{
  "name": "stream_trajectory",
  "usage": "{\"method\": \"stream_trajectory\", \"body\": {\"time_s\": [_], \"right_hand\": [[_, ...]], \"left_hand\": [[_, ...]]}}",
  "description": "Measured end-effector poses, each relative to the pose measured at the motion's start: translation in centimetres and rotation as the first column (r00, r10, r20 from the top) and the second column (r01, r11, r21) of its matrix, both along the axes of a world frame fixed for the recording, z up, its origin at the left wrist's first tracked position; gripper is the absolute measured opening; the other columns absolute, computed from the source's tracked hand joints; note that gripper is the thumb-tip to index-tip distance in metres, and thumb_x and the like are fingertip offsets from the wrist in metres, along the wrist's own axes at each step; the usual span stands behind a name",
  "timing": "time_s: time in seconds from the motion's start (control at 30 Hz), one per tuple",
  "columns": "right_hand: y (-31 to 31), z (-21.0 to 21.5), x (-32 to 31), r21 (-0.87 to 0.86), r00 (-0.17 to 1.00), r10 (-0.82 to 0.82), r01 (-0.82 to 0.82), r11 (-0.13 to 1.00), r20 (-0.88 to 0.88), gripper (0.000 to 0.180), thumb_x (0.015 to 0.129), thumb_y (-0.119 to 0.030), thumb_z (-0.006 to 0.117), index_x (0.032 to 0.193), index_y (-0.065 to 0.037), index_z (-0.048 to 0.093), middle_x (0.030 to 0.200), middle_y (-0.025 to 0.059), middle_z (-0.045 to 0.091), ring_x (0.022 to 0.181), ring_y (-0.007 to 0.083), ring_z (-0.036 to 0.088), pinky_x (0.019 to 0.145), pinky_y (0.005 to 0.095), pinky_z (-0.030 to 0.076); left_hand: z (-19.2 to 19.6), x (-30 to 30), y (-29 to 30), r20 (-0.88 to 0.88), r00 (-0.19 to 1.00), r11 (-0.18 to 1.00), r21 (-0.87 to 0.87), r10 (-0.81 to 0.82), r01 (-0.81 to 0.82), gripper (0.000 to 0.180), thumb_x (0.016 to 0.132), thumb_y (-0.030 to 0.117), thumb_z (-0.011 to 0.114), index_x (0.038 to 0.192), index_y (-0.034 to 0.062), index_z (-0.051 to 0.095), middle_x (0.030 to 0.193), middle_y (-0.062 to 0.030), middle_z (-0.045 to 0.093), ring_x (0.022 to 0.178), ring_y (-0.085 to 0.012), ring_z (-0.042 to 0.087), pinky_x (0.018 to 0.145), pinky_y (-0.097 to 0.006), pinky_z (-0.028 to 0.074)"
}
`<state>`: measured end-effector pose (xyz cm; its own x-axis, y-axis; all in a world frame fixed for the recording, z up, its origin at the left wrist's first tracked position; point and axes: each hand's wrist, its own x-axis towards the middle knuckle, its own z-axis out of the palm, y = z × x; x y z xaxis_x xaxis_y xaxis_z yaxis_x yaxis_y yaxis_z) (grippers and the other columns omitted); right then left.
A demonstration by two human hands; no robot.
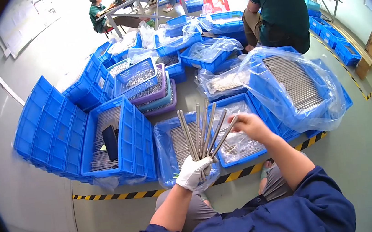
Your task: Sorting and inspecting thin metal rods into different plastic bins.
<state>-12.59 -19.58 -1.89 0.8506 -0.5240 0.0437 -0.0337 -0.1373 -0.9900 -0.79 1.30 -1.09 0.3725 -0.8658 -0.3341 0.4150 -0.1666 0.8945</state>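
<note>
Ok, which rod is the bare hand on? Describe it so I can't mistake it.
Start at the gloved left hand, which grips a fan of thin grey metal rods above the plastic-lined blue crate. The one you want is the rightmost rod, leaning farthest right. Only its top end is pinched by the bare right hand.

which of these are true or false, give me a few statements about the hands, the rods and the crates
1. The left hand wears a white glove. True.
2. The left hand holds a fan of metal rods. True.
3. The right hand is gloved too. False: it is bare.
4. The right hand rests on the floor. False: its fingers pinch the top of one rod in the fan.
5. The crate on the right is lined with a clear plastic bag. True.
</note>
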Motion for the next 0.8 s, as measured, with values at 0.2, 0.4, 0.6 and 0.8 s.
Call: {"method": "stream_trajectory", "body": {"time_s": [0.2, 0.4, 0.6, 0.8], "right_hand": [[-0.5, 2.0, -1.3, 0.569, 0.936, 0.008, -0.221, 0.792, 0.352, 0.030, 0.088, -0.012, 0.046, 0.115, 0.001, 0.046, 0.106, 0.0138, 0.055, 0.097, 0.0219, 0.056, 0.083, 0.0325, 0.046], [0.8, 2.0, -1.8, 0.420, 0.948, -0.040, -0.101, 0.902, 0.314, 0.027, 0.088, -0.008, 0.045, 0.112, 0.002, 0.049, 0.104, 0.0120, 0.056, 0.094, 0.0185, 0.056, 0.084, 0.0293, 0.044], [2.1, 2.7, -0.6, -0.116, 0.952, -0.183, 0.216, 0.969, 0.245, 0.026, 0.086, -0.001, 0.043, 0.111, 0.004, 0.049, 0.103, 0.0088, 0.057, 0.098, 0.0152, 0.055, 0.084, 0.0223, 0.040], [2.2, 2.2, -0.6, -0.082, 0.956, -0.177, 0.201, 0.976, 0.234, 0.028, 0.087, -0.001, 0.041, 0.114, 0.003, 0.047, 0.108, 0.0111, 0.054, 0.102, 0.0175, 0.054, 0.086, 0.0236, 0.040]], "left_hand": [[-0.2, -0.8, 0.0, 0.023, 1.000, 0.999, 0.041, -0.020, 0.019, 0.014, 0.076, 0.011, 0.055, 0.079, -0.0024, 0.058, 0.055, 0.0011, 0.045, 0.045, -0.0050, 0.037, 0.041, -0.019, 0.026], [-0.3, -1.6, -0.2, 0.002, 1.000, 0.999, 0.039, 0.022, -0.022, 0.014, 0.074, 0.012, 0.057, 0.079, -0.0002, 0.059, 0.056, 0.0022, 0.046, 0.045, -0.0046, 0.038, 0.041, -0.018, 0.029], [0.3, -1.5, -0.7, -0.084, 0.993, 0.996, 0.012, 0.088, -0.088, 0.010, 0.075, 0.004, 0.057, 0.085, 0.0034, 0.055, 0.058, 0.0008, 0.048, 0.042, -0.0060, 0.041, 0.037, -0.020, 0.032], [0.8, -1.7, -0.7, -0.129, 0.991, 0.999, 0.026, 0.041, -0.038, 0.010, 0.077, 0.010, 0.056, 0.079, 0.0002, 0.057, 0.051, 0.0014, 0.043, 0.040, -0.0054, 0.036, 0.037, -0.018, 0.027]]}}
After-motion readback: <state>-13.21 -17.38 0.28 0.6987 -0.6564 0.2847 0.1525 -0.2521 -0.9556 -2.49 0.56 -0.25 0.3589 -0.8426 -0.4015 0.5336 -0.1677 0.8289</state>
